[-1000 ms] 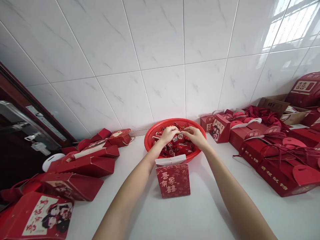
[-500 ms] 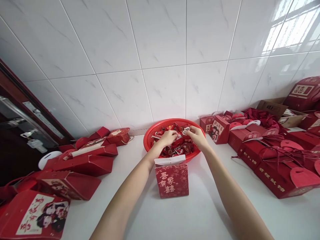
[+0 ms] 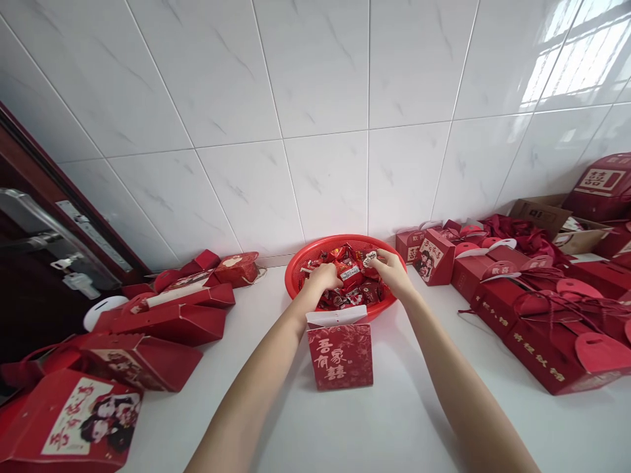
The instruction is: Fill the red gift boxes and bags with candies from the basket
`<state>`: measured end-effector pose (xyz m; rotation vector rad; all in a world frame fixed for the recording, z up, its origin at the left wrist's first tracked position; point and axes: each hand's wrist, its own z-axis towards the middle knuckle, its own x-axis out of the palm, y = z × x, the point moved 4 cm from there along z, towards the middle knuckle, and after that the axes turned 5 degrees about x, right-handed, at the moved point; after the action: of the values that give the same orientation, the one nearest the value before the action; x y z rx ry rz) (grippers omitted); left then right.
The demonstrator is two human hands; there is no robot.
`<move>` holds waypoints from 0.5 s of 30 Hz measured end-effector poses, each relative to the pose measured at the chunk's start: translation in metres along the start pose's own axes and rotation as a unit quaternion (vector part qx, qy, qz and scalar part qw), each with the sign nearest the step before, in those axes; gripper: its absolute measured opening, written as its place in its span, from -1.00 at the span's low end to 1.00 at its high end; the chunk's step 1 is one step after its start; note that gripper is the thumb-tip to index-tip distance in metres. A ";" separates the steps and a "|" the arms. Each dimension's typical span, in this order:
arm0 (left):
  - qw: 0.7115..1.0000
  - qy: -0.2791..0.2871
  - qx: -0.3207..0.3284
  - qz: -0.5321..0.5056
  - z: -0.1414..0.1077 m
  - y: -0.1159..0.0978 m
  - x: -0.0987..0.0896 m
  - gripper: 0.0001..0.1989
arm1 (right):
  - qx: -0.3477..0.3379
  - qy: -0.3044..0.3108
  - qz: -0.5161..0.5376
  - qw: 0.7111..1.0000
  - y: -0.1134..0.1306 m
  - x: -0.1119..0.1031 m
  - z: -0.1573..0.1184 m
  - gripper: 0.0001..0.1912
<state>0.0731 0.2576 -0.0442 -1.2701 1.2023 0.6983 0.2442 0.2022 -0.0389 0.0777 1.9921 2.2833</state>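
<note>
A red plastic basket (image 3: pixel 290 279) full of wrapped candies (image 3: pixel 351 274) stands against the tiled wall. My left hand (image 3: pixel 324 277) reaches into its left side, fingers curled down among the candies; what they grip, if anything, is hidden. On the right side, my right hand (image 3: pixel 394 272) pinches a dark red wrapped candy (image 3: pixel 369 260) with a white label, just over the pile. Between my forearms, in front of the basket, an upright red gift box (image 3: pixel 341 358) with pale lettering has its white-lined top flap raised.
Several red gift boxes (image 3: pixel 167 325) line the left side of the white table (image 3: pixel 330 433). More boxes with ribbon handles (image 3: pixel 537 328) crowd the right, with an open cardboard carton (image 3: pixel 584 233) behind them. A door with keys (image 3: pixel 79 282) is at far left.
My left hand has shifted slightly left and lower into the candies, its fingers now more curled. My right hand stays nearly in place with the labelled candy. The view has shifted slightly.
</note>
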 end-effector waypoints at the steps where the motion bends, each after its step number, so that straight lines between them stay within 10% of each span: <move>1: 1.000 0.014 0.000 0.005 -0.001 -0.001 0.001 -0.83 | 0.002 0.002 0.001 1.000 0.000 0.000 0.000 -0.85; 15: 0.988 0.140 0.059 -0.013 -0.009 -0.009 0.020 -0.87 | -0.006 0.013 -0.001 1.000 0.000 0.000 -0.001 -0.83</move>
<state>0.0845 0.2430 -0.0584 -1.3123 1.4306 0.4311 0.2436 0.2011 -0.0387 0.0455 1.9892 2.3053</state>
